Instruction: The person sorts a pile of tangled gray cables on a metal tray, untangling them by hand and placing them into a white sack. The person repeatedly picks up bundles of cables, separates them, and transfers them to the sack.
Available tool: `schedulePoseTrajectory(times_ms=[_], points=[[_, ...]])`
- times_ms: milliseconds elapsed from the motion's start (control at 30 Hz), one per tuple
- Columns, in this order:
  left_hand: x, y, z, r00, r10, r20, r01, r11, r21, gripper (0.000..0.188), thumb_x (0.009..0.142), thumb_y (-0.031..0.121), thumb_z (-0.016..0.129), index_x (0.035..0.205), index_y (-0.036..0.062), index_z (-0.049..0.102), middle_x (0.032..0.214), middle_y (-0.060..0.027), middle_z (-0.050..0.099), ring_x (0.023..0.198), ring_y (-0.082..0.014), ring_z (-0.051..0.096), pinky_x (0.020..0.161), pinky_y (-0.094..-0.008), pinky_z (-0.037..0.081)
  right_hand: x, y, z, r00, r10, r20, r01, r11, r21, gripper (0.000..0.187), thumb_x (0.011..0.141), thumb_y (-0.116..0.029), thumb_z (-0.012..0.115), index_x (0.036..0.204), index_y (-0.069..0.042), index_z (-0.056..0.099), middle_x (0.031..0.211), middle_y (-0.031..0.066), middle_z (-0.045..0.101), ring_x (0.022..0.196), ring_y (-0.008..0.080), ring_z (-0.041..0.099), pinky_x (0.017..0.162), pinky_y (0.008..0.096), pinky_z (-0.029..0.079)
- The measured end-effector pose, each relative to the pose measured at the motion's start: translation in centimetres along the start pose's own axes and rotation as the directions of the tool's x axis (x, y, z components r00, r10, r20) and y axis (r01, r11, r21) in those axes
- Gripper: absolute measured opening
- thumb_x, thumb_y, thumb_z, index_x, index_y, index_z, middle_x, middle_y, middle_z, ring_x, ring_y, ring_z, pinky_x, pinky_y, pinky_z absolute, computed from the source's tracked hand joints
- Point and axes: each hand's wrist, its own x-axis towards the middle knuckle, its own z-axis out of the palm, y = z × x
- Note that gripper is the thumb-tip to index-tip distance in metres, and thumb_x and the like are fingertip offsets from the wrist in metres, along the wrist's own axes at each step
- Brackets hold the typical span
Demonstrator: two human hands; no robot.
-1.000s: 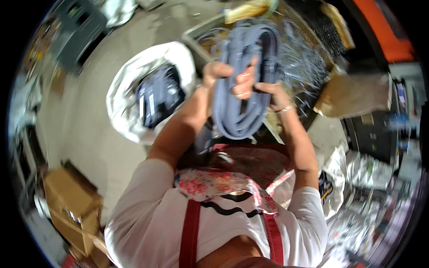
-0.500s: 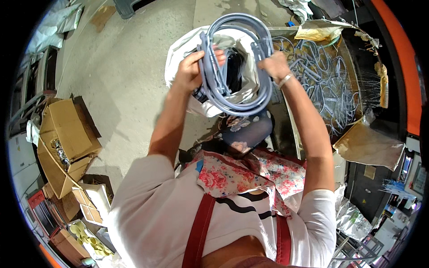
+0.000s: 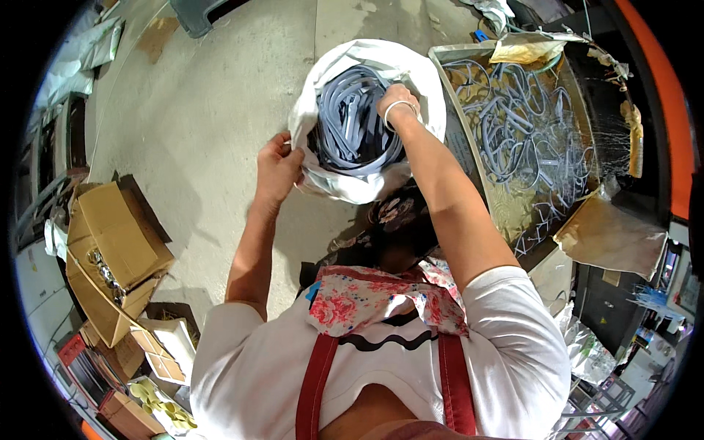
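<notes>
Coil (image 3: 350, 110) of grey tubing lies inside the white sack (image 3: 350, 51), left of the right hand (image 3: 398, 101) and reaching nearer the apron (image 3: 353, 299) than that hand does; its long axis runs roughly away from the apron. The right hand is the nearer one, at the coil's far right edge, fingers bent and pointing down; their tips are hidden, so I cannot tell how far they are parted or whether they have hold of the coil. The left hand (image 3: 280, 169) is apart from the coil, left of it and nearer the apron, thumb and fingers closed on the sack's rim. That rim stands between the left hand and the coil, and the right forearm (image 3: 444, 187) crosses it on the near right side. Right of the right hand, just beside the sack, is a crate (image 3: 460, 50) with a tangle (image 3: 517, 121) of grey strips in it. Farther right is a brown sheet (image 3: 612, 238). Well left of the left hand and nearer the apron, an open carton (image 3: 117, 235) sits on the floor (image 3: 205, 110)
</notes>
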Motion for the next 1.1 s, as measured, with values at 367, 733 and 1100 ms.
schedulePoseTrajectory(times_ms=[367, 733, 1100], points=[[2.9, -0.9, 2.3, 0.996, 0.089, 0.007, -0.090, 0.994, 0.060, 0.018, 0.084, 0.006, 0.048, 0.100, 0.0003, 0.053, 0.062, -0.0005, 0.048, 0.046, -0.0067, 0.042, 0.040, -0.0230, 0.035, -2.3, -5.9, 12.6, 0.981, -0.034, -0.190, 0.027, 0.999, -0.038, 0.093, 0.078, -0.048, 0.056, 0.138, 0.003, 0.005, 0.139, 0.0318, 0.008, 0.130, 0.0438, 0.010, 0.104, 0.0490, 0.014], [2.4, 6.9, 8.8, 0.827, 0.523, -0.206, -0.523, 0.850, 0.059, 0.035, 0.083, 0.009, 0.056, 0.116, -0.0011, 0.050, 0.092, -0.0045, 0.055, 0.078, -0.0106, 0.052, 0.072, -0.0235, 0.044, -1.9, 11.3, -4.1, 0.419, -0.402, -0.814, 0.780, 0.619, 0.096, 0.020, 0.074, -0.014, 0.057, 0.086, 0.002, 0.057, 0.084, 0.0213, 0.057, 0.082, 0.0357, 0.055, 0.074, 0.0410, 0.045], [-1.3, 4.7, 38.2, 0.896, 0.081, 0.437, 0.141, 0.880, -0.454, 0.038, 0.079, 0.003, 0.052, 0.115, -0.0033, 0.043, 0.102, -0.0118, 0.046, 0.078, -0.0165, 0.053, 0.069, -0.0286, 0.046, 7.4, 39.4, 5.5, 0.987, -0.020, -0.160, 0.045, 0.986, 0.158, 0.052, 0.076, -0.024, 0.061, 0.115, 0.006, 0.042, 0.097, 0.0233, 0.059, 0.095, 0.0346, 0.057, 0.081, 0.0403, 0.046]])
